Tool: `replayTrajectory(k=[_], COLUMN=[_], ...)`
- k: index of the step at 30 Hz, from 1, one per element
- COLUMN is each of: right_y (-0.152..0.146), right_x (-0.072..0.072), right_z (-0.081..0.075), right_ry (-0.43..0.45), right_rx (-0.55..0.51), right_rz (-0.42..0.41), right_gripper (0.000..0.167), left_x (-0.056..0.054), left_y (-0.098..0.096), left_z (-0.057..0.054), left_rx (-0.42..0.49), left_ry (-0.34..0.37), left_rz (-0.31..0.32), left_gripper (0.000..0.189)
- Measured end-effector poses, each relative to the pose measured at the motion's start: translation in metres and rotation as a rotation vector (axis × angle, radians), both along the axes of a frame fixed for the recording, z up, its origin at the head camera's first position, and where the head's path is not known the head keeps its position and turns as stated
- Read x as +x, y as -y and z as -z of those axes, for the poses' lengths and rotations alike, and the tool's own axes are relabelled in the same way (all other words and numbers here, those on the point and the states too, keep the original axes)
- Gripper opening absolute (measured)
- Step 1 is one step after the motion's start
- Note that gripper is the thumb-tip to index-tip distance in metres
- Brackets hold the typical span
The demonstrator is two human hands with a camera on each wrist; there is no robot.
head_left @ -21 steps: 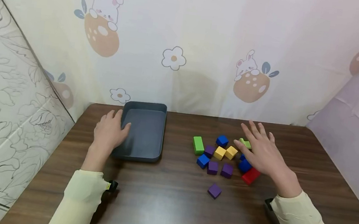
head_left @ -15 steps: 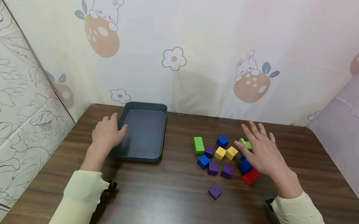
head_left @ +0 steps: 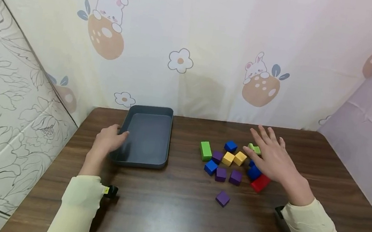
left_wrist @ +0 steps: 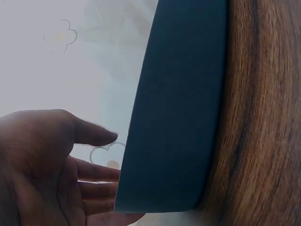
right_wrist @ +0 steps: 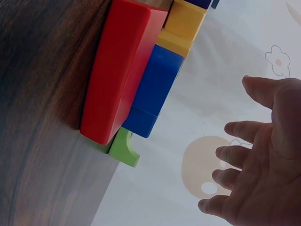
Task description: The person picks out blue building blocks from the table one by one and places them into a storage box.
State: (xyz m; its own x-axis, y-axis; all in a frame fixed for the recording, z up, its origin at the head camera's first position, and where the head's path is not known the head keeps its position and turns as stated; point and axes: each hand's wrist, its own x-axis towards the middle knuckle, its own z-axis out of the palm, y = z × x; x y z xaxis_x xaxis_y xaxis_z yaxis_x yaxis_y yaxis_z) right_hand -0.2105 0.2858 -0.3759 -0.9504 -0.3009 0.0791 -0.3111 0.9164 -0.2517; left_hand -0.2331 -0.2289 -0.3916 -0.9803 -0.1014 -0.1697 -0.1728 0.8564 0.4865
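My left hand (head_left: 108, 140) is at the left edge of a dark grey tray (head_left: 148, 138). Its thumb extends over the tray's inside, apart from the fingers. In the left wrist view, the tray wall (left_wrist: 178, 103) partly hides the fingertips; whether they touch it, I cannot tell. My right hand (head_left: 273, 157) hovers with spread fingers over the right side of a group of blocks. Below it are a red block (head_left: 260, 182), a blue block (head_left: 253, 172) and a light green arched block (head_left: 254, 149). Nothing is in the right palm (right_wrist: 268, 169).
Toward the middle lie a green block (head_left: 205, 151), two yellow cubes (head_left: 228, 158), blue cubes (head_left: 210, 167) and several purple cubes (head_left: 220, 174). One purple cube (head_left: 222, 198) lies nearer the front of the brown table (head_left: 173, 215). A patterned curtain (head_left: 211, 49) hangs behind.
My left hand has shifted a little left and lowered toward the tray's left rim, its fingers now less stretched forward. The right hand stays in place over the blocks.
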Motion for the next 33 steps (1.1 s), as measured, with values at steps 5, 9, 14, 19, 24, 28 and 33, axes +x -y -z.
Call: replayTrajectory(k=[5, 9, 14, 19, 24, 28, 33], right_y=[0.0, -0.002, -0.002, -0.001, 0.002, 0.002, 0.002], right_x=[-0.002, -0.003, -0.002, -0.001, -0.001, 0.0, 0.001], right_z=[0.002, 0.002, 0.004, 0.005, 0.003, 0.001, 0.0], right_ry=[-0.006, -0.007, -0.017, -0.021, -0.016, -0.016, -0.026], right_rx=[-0.008, -0.003, -0.004, -0.002, 0.001, 0.001, -0.017], right_rz=[-0.009, -0.013, -0.019, -0.015, -0.013, -0.008, -0.001], right_gripper=[0.08, 0.081, 0.082, 0.081, 0.081, 0.08, 0.08], left_x=[-0.004, -0.006, -0.005, -0.003, -0.002, -0.003, -0.003], left_y=[0.005, 0.007, 0.009, 0.01, 0.013, 0.014, 0.013], left_z=[0.004, 0.007, 0.01, 0.013, 0.015, 0.016, 0.015], left_rx=[0.008, -0.008, -0.011, -0.011, -0.022, -0.029, -0.024], left_ry=[0.009, 0.032, 0.049, 0.03, 0.013, 0.001, -0.003], left_rz=[0.003, 0.005, 0.004, 0.008, 0.003, -0.002, -0.008], left_gripper=[0.057, 0.054, 0.053, 0.052, 0.051, 0.05, 0.049])
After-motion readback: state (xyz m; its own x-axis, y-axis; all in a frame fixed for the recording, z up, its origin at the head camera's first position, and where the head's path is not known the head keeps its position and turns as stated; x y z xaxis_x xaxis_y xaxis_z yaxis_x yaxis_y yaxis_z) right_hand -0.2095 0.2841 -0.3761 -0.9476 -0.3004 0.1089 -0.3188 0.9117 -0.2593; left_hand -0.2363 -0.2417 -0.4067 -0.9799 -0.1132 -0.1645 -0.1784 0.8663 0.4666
